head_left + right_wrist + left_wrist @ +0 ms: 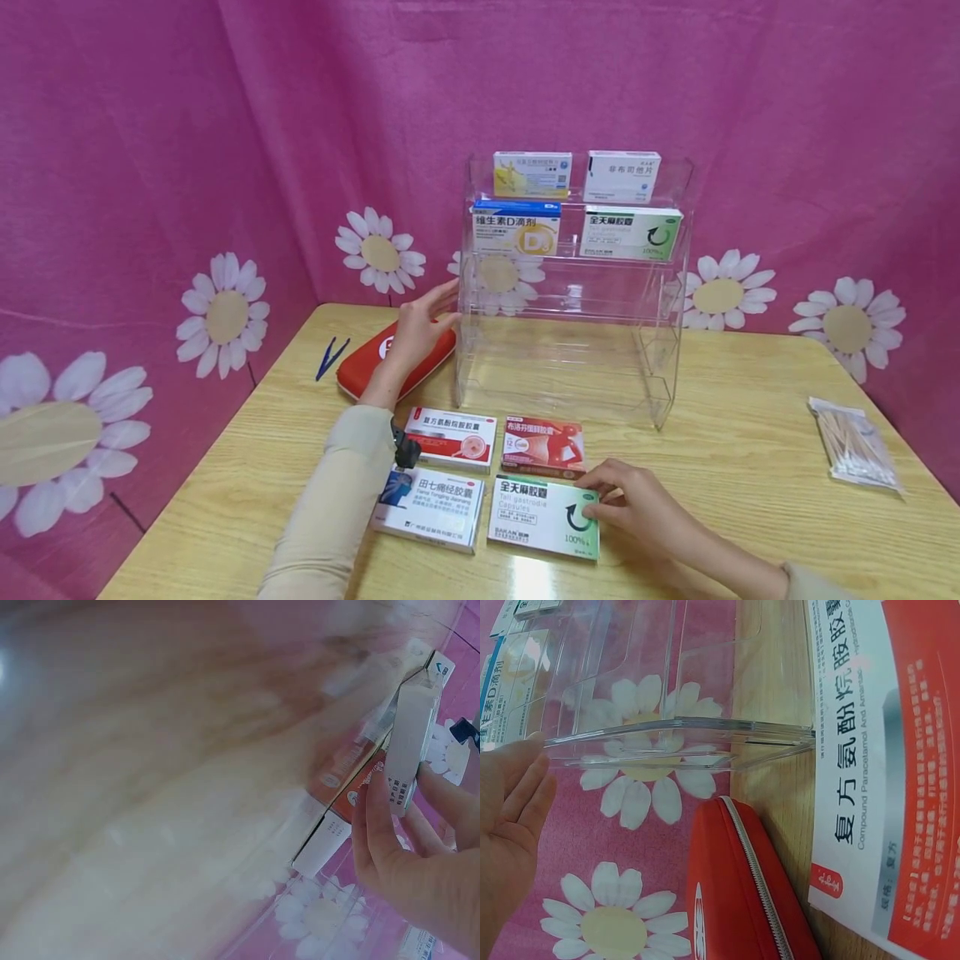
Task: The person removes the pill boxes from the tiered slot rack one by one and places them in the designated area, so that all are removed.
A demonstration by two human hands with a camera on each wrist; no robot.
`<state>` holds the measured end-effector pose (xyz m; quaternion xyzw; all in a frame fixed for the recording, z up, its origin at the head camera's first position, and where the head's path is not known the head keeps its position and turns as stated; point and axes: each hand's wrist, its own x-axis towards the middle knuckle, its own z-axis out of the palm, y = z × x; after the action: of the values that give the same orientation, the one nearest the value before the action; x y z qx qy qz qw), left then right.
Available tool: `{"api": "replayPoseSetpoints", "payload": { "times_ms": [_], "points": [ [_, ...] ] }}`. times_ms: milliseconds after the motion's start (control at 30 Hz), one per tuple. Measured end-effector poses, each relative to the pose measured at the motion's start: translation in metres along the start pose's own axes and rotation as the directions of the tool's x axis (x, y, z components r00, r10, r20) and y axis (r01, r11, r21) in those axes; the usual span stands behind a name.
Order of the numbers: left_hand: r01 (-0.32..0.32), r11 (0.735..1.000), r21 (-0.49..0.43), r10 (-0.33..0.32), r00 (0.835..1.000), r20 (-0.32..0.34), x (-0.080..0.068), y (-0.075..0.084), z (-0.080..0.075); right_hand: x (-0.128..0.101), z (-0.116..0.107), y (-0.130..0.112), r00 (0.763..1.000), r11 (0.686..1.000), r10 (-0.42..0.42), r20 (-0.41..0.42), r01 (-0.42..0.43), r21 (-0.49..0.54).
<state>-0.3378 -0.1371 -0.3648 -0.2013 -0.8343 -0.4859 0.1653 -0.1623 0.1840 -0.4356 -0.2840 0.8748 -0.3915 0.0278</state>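
Note:
My left hand (423, 329) touches the left side of a clear acrylic display rack (570, 292), its fingers extended; in the left wrist view the fingertips are right at the rack's edge (675, 724). My right hand (630, 504) pinches the right end of a white and green medicine box (536, 517), lying on the table. In the right wrist view, thumb and fingers hold that box (411, 735) by its edges. Beside it lie a white and blue medicine box (435, 512), a red and white one (452, 437) and a red one (542, 443).
The rack's upper tiers hold several medicine boxes, among them a vitamin D box (516, 229) and another white and green box (632, 233). A red zip case (367, 362) and blue tweezers (330, 358) lie left. A bag of cotton swabs (855, 446) lies far right.

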Motion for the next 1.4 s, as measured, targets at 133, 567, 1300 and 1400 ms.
{"api": "replayPoseSetpoints", "payload": {
  "times_ms": [133, 567, 1300, 1400],
  "points": [
    [0.008, 1.0, 0.006, -0.008, 1.0, 0.001, 0.0, 0.0, 0.0, 0.001, 0.0, 0.001, 0.999, 1.0, -0.009, 0.031, 0.009, -0.003],
    [0.019, 1.0, 0.003, -0.019, 1.0, 0.01, 0.0, 0.002, 0.0, 0.004, 0.003, 0.001, 0.997, 0.995, 0.01, 0.079, -0.001, -0.105],
    [0.031, 0.999, 0.012, -0.031, 0.999, 0.014, -0.001, 0.001, -0.001, 0.043, -0.067, 0.014, 0.854, 0.922, -0.3, -0.425, 0.145, -0.36],
    [0.029, 1.0, 0.01, -0.029, 0.999, 0.014, -0.001, 0.001, -0.001, 0.058, -0.088, 0.017, 0.8, 0.905, -0.349, -0.489, 0.153, -0.397]
  ]
}}
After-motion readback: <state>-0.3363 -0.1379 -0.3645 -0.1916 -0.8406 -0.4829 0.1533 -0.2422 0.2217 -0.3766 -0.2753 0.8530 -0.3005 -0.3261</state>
